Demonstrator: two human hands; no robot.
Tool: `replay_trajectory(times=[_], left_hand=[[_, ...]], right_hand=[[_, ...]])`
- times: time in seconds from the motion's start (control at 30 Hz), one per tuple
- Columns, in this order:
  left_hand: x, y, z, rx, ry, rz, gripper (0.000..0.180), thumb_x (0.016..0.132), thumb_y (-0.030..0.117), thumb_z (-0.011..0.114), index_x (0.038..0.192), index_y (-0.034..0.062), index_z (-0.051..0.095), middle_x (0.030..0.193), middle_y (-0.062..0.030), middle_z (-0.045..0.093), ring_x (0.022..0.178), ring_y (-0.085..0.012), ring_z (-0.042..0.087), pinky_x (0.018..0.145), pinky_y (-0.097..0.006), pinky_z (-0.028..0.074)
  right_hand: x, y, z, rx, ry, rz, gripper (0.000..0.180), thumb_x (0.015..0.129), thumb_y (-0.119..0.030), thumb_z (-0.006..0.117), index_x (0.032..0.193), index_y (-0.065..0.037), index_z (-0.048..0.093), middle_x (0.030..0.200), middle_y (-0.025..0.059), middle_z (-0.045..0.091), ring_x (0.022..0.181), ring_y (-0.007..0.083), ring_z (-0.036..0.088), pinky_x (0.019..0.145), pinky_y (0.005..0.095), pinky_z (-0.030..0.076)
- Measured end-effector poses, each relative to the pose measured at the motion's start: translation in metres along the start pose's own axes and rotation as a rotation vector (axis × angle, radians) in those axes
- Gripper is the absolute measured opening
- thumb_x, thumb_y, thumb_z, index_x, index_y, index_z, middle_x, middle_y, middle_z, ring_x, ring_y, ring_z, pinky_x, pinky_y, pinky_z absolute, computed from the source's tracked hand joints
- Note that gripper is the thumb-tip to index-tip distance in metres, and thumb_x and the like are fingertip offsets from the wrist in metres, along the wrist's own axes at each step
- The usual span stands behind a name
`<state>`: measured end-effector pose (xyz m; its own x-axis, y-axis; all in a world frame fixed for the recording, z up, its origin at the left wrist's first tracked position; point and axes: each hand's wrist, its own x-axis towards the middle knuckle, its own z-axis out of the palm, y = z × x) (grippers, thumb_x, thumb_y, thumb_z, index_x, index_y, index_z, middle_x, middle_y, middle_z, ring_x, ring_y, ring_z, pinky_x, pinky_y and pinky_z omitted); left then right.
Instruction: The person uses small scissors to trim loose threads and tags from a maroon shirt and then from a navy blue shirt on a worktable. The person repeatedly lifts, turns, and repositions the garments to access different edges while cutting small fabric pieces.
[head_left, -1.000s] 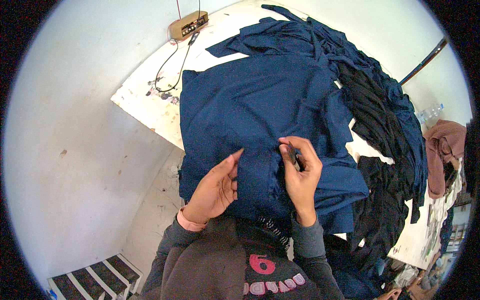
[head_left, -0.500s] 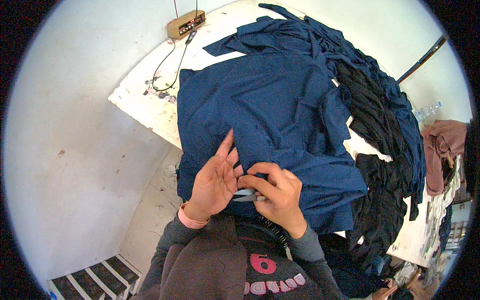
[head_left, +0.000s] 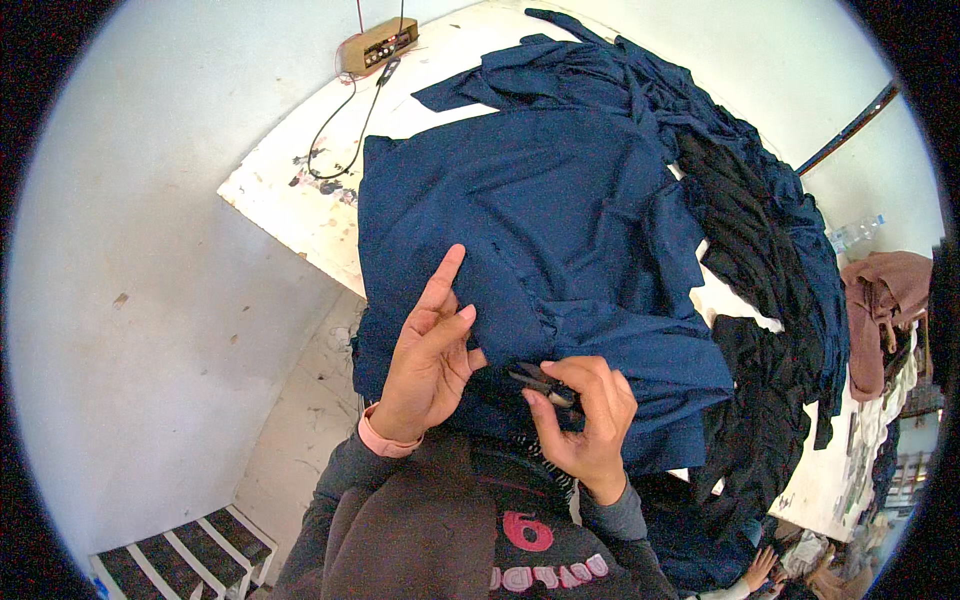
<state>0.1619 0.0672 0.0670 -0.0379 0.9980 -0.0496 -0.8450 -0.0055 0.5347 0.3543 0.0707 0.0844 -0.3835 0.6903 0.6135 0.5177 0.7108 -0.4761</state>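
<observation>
A navy blue garment (head_left: 590,190) lies spread across the table in front of me, its near part at my hands. Over its near left part is my left hand (head_left: 425,365), fingers apart and the index finger stretched out; I see nothing held in it. Whether its fingertips touch the cloth, I cannot tell. To its right, my right hand (head_left: 590,420) grips small thread snips (head_left: 540,382) between thumb and fingers, with the dark blades pointing left toward the left hand. The fingers hide part of the handle.
More navy clothes (head_left: 560,75) and black clothes (head_left: 750,225) are heaped along the far and right sides of the white table (head_left: 275,185). A brown box with cables (head_left: 380,48) sits at the far left. At lower right shows another person's hand (head_left: 760,568).
My right hand has moved right and slightly down with the snips, away from my left hand. The left hand's fingers have shifted. Another person's hand has come into view at lower right.
</observation>
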Motion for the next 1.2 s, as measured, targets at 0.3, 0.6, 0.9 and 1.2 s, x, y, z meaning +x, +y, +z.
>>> replay_trajectory(times=[0.3, 0.6, 0.9, 1.2], left_hand=[[0.002, -0.008, -0.008, -0.065, -0.055, 0.058, 0.067, 0.102, 0.0, 0.047, 0.161, 0.0099, 0.018, 0.099, 0.004, 0.064, 0.096, -0.0096, 0.069, 0.081, -0.03, 0.064], [0.0, -0.012, -0.008, -0.136, -0.03, 0.034, 0.064, 0.102, -0.001, 0.047, 0.16, 0.0067, 0.02, 0.102, 0.0024, 0.063, 0.103, -0.0115, 0.066, 0.092, -0.036, 0.062], [0.0, -0.012, -0.01, -0.183, -0.061, 0.032, 0.063, 0.103, -0.001, 0.047, 0.16, 0.0069, 0.021, 0.096, 0.0042, 0.061, 0.101, -0.009, 0.066, 0.092, -0.035, 0.062], [-0.002, -0.004, 0.005, -0.049, 0.068, 0.019, 0.066, 0.1, 0.0, 0.053, 0.159, 0.007, 0.025, 0.116, -0.0022, 0.066, 0.102, -0.0124, 0.066, 0.097, -0.031, 0.056]], right_hand=[[0.004, 0.001, 0.005, -0.094, -0.02, -0.113, 0.026, 0.079, -0.017, 0.08, 0.103, -0.012, 0.071, 0.092, 0.0015, 0.072, 0.068, 0.0172, 0.063, 0.058, 0.0332, 0.038], [-0.001, 0.003, 0.014, -0.24, 0.011, -0.212, 0.025, 0.081, -0.02, 0.079, 0.103, -0.013, 0.072, 0.089, -0.0004, 0.071, 0.063, 0.0139, 0.059, 0.057, 0.0314, 0.037], [0.004, -0.006, 0.011, -0.221, 0.013, -0.159, 0.03, 0.073, -0.015, 0.084, 0.1, -0.011, 0.072, 0.088, 0.0015, 0.072, 0.067, 0.0157, 0.063, 0.061, 0.0316, 0.036], [0.002, -0.001, 0.012, -0.108, 0.004, -0.149, 0.027, 0.079, -0.018, 0.08, 0.103, -0.012, 0.072, 0.091, 0.0018, 0.072, 0.066, 0.0152, 0.062, 0.057, 0.0315, 0.037]])
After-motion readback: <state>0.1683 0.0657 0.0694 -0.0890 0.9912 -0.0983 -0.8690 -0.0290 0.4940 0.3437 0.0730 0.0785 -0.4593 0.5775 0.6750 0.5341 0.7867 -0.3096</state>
